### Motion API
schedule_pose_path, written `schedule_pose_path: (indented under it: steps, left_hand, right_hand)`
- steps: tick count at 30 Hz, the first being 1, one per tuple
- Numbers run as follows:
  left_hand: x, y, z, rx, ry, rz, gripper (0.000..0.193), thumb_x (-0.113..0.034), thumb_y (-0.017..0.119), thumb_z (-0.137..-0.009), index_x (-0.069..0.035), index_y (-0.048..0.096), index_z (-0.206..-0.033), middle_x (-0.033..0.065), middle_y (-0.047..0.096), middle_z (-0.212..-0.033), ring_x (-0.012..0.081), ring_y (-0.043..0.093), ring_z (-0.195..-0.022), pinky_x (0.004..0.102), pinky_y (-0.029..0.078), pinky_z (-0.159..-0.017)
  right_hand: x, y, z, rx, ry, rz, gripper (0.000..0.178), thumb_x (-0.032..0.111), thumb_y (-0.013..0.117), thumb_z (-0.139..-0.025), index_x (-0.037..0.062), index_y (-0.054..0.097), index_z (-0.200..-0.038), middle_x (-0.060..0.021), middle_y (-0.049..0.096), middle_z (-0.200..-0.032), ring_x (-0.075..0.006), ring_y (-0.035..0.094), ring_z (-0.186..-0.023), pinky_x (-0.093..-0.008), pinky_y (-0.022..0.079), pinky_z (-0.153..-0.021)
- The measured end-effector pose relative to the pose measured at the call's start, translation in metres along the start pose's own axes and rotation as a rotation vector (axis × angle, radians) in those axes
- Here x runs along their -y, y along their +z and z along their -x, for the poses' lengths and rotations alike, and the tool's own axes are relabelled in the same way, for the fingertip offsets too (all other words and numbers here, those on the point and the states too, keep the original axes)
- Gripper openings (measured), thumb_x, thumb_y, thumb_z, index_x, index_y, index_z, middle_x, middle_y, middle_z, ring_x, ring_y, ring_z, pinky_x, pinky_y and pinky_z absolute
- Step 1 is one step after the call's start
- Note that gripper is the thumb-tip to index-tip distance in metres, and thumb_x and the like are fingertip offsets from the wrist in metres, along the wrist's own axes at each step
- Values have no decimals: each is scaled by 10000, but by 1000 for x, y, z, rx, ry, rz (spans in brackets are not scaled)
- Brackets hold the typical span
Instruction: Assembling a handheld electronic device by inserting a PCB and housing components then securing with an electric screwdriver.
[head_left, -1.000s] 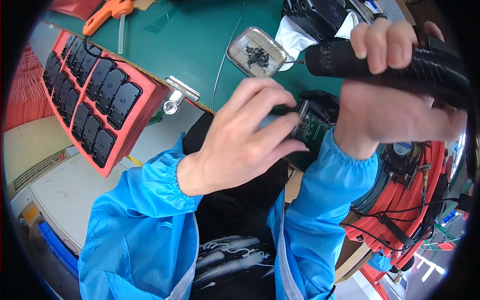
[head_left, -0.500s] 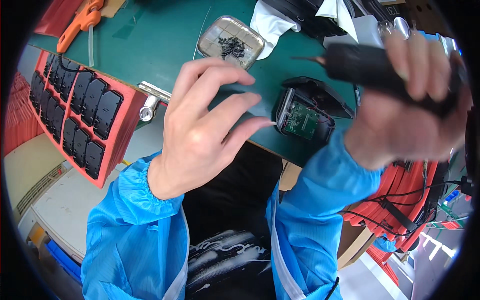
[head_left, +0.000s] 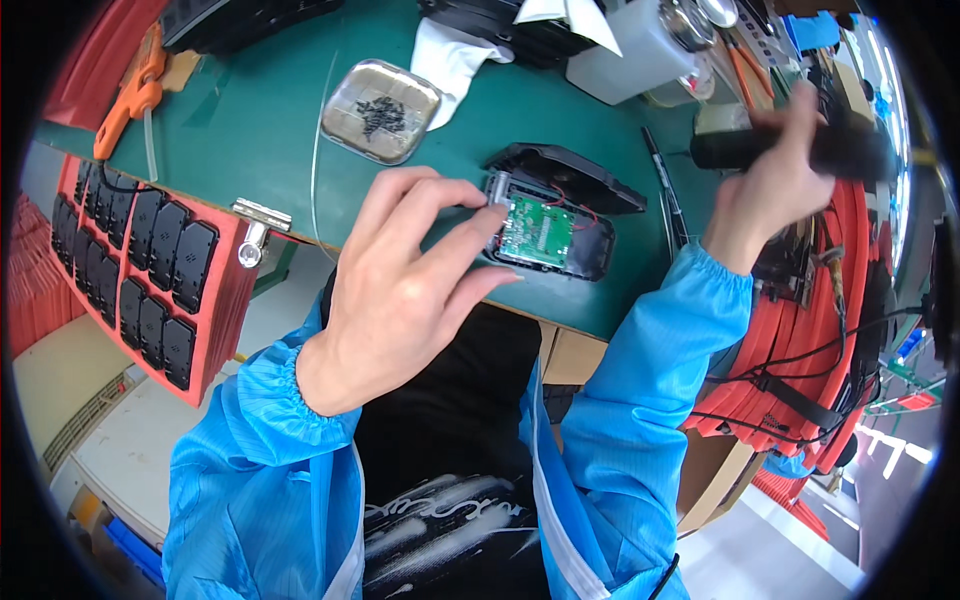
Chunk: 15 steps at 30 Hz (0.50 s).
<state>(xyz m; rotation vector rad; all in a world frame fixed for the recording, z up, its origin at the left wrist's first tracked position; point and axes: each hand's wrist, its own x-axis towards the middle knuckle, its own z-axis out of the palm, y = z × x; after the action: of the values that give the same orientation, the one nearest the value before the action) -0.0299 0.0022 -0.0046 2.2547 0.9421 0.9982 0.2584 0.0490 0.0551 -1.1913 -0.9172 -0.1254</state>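
An opened black case lies on the green bench, its hinged cover tilted up at the back. Inside it sits a green circuit board with red wires. My left hand is at the case's left side, fingers curved and apart, the fingertips at its edge; whether they press on it I cannot tell. Off to the right, my right hand is raised, wrapped around a black electric screwdriver, which is smeared by motion. A metal tin behind my left hand holds a heap of small black screws.
An orange glue gun lies far left. Below it, a red foam tray of black shells stands by a metal clamp. White cloth, a translucent bottle and pens lie behind and right. Red foam and cables fill the right side.
My right hand has swung the screwdriver up and farther right, away from the case. The view has shifted, so the bench things sit farther left. My left fingers are now at the case's edge.
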Motion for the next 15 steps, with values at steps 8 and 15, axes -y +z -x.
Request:
schedule_pose_path:
  steps: [8,15]
  left_hand:
    - [-3,8,-5,20,2,-92,517,-116,883,-689,10,724,-1165,133,617,-1168,357,573,-1074,451,519,-879]
    - [-8,13,-6,22,20,-157,550,-133,892,-673,5,720,-1176,147,613,-1192,376,569,-1082,463,521,-879]
  right_hand:
    - [51,-41,66,705,124,480,126,60,684,-971,-16,687,-1070,-145,692,-1023,-241,666,-966,-325,521,-864]
    - [44,-66,88,915,127,498,151,22,697,-932,-19,682,-1077,-172,708,-1036,-290,680,-980,-362,527,-848]
